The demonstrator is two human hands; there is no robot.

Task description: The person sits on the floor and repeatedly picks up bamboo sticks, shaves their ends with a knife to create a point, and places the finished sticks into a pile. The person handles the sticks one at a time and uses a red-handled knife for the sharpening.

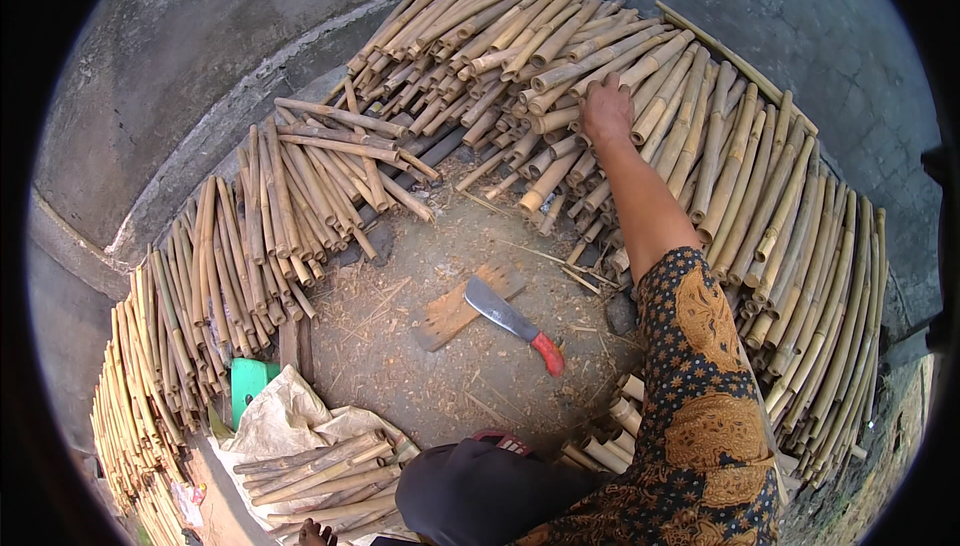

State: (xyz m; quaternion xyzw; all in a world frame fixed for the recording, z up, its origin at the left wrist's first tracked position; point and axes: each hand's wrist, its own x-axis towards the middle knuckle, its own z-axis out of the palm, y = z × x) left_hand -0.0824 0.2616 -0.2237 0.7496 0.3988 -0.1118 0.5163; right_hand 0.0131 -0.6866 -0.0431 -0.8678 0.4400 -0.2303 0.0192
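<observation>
Many poles (657, 60) lying under and around right hand (608, 111), curling, grip unclear; more poles (325, 476) lying near left hand (317, 534), hold unclear.

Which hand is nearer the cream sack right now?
Left: the left hand is at the view's lower edge, beside the cut bamboo lengths on the cream sack. The right hand is far beyond it, at the stacked bamboo poles.

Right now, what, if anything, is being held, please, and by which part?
The right hand is at near ends of bamboo poles; whether it or the left hand grips cannot be told.
</observation>
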